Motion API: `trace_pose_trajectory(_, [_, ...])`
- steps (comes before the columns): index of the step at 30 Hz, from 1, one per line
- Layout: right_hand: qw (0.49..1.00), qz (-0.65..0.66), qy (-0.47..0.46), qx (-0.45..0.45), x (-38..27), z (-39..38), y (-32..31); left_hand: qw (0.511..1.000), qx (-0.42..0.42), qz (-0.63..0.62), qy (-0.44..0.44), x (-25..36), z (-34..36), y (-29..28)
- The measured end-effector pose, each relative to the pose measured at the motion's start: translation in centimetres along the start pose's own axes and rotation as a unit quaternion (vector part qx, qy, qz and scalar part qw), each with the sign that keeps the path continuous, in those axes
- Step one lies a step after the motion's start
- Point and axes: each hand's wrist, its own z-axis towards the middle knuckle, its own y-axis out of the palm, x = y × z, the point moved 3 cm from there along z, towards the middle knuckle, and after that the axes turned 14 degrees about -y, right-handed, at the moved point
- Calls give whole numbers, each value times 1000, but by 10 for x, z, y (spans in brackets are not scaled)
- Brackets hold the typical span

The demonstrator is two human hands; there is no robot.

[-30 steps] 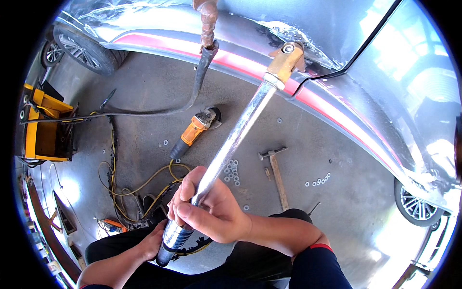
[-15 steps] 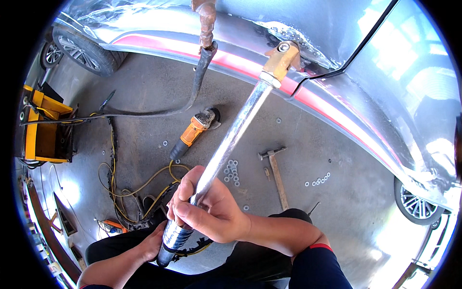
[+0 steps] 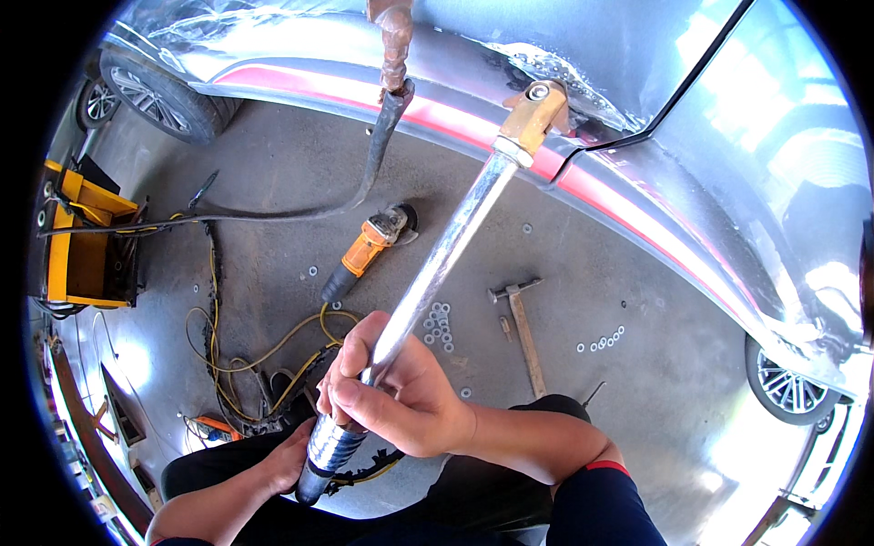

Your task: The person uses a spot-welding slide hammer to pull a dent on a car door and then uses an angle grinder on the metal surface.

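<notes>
Silver rod [image 3: 442, 264], brass-yellow head [image 3: 528, 120]

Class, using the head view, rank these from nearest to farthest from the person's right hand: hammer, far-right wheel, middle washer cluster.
From the right hand:
1. Washer cluster, just above, slightly right.
2. Hammer, further right on the floor.
3. Wheel, near the right rim.
</notes>
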Motion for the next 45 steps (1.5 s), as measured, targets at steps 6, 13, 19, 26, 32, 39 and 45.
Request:
trace_pose_trajectory(6, [998,-6,-56,3,5,6,4,1000,2,-23,0,-9,4,-8])
trace_pose_trajectory(13, [998,51,45,10,12,14,2,998,60,22,18,-11,1,-9])
trace_pose_trajectory(19, [996,69,-52,23,-2,32,-3,995,67,-75,-4,-13,-9,-4])
trace_pose_trajectory(26, [984,33,177,-14,48,-34,8,994,68,-52,-63,-39,1,-2])
trace_pose_trajectory(32, [988,45,145,-34,25,-16,7,993,17,-112,39,-9,-16,20])
trace_pose_trajectory(39, [990,39,123,-63,15,-1,15,993,-18,-107,35,-11,-13,20])
trace_pose_trajectory(45, [988,55,132,-60,14,-1,11,999,4,-46,11,0,-20,24])
